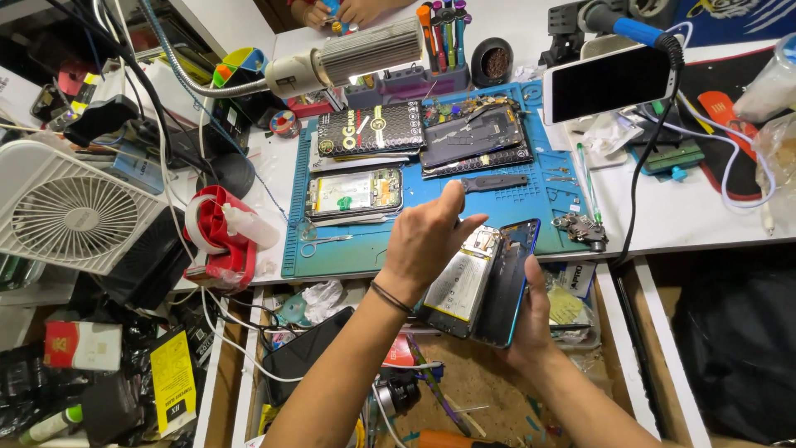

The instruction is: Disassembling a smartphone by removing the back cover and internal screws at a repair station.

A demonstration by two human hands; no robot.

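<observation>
Phone body (464, 282), opened and battery-side up, rests on its blue back cover (507, 286) cupped in the right hand (531, 319); left hand (427, 241) pinches its upper edge

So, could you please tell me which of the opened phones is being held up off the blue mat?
The blue-edged opened phone between both hands: right hand grips it beneath, left hand above. The others lie flat on the blue mat.

A white fan (73, 217) sits at 9 o'clock, a red tape dispenser (220, 241) beside it; a blue mat (365, 249) holds 1 opened phone (353, 192).
</observation>
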